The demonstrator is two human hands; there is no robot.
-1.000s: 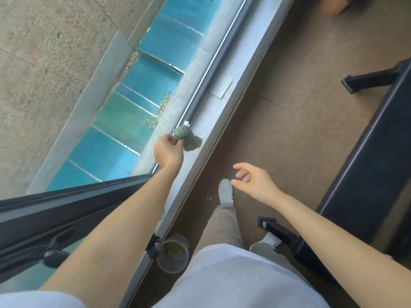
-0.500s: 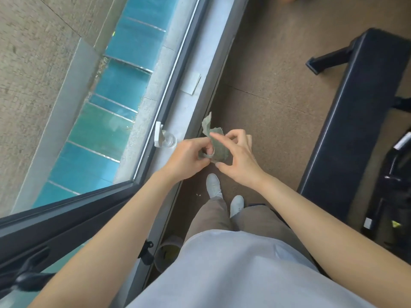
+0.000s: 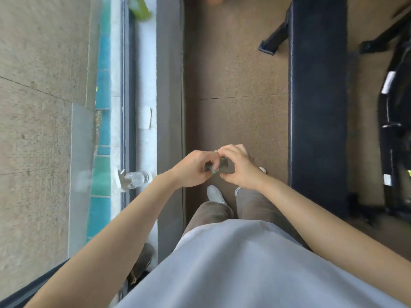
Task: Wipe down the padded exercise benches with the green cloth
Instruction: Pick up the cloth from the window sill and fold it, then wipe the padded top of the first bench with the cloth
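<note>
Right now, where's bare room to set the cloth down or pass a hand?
The bench top is bare along its visible length. The floor between sill and bench is open. The sill is free between card and bottle. Crowded: black equipment right of the bench. Both the left hand and right hand grip the cloth.

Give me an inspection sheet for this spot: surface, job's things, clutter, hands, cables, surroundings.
Surface: bench, dark and padded, at the right, no hand on it.
Job's things: green cloth, bunched between both hands.
Clutter: clear bottle on the window sill; white card farther along it.
Hands: left hand and right hand both pinch the green cloth, above the floor.
Cables: nothing seen.
Surroundings: brown floor; black equipment beyond the bench.
</note>
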